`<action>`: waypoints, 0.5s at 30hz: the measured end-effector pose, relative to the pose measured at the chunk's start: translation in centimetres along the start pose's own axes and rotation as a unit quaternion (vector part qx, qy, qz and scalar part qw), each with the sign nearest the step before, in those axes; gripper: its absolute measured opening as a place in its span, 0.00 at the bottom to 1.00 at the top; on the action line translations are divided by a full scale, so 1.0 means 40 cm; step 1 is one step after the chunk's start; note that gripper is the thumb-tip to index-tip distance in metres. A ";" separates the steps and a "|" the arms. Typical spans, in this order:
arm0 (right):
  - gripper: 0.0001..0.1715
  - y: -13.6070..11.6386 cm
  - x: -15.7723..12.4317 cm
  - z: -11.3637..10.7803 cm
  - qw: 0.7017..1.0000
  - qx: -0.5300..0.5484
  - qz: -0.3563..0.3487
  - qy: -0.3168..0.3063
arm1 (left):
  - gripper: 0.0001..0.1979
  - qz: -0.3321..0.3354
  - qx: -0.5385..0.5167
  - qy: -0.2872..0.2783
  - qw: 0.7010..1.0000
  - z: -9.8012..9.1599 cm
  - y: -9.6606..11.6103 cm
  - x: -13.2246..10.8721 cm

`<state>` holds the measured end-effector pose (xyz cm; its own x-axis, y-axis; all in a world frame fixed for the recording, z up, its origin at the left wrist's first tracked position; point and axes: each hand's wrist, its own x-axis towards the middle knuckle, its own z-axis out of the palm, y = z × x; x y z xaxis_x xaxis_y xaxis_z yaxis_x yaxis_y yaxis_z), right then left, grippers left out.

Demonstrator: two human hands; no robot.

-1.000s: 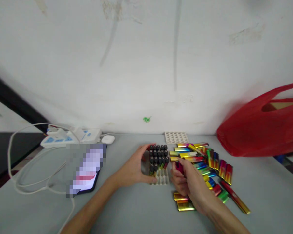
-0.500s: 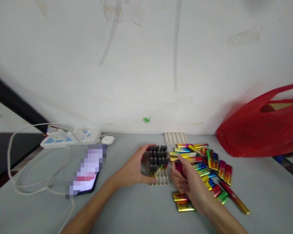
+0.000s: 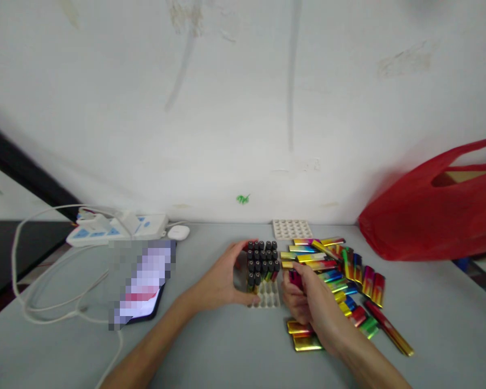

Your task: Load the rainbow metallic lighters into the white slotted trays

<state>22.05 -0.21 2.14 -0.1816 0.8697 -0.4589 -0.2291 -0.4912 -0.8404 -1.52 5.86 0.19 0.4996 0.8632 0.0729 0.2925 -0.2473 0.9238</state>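
Closest in, the right hand (image 3: 310, 305) is closed around a magenta stick (image 3: 296, 277), with gold sticks (image 3: 304, 335) lying flat just under the wrist. Right beside it, the left hand (image 3: 222, 281) cups the left side of the upright black-capped sticks (image 3: 263, 261) standing in the white tray (image 3: 268, 297). Beyond them a shiny rainbow pile (image 3: 350, 270) fans out to the right, and against the wall sit an empty tray (image 3: 292, 228), a power strip (image 3: 117, 227) and a red bag (image 3: 433, 213).

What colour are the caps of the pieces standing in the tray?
Black caps, clearest in the head view.
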 end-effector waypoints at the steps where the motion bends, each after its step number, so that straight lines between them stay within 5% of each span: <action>1: 0.34 -0.001 -0.001 0.002 1.000 -0.007 -0.002 0.009 | 0.60 -0.001 0.003 -0.001 1.000 0.000 0.000 0.000; 9: 0.35 -0.006 -0.006 0.013 0.999 -0.012 -0.011 0.047 | 0.60 0.002 0.012 -0.004 1.000 -0.004 0.000 0.001; 15: 0.40 0.003 0.007 -0.008 0.999 0.002 -0.012 -0.031 | 0.60 0.000 0.011 0.001 1.000 -0.002 -0.002 0.000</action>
<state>22.28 0.00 1.79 -0.2339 0.8771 -0.4194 -0.2385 -0.4700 -0.8499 -1.61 5.90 0.16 0.4988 0.8636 0.0738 0.3103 -0.2575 0.9151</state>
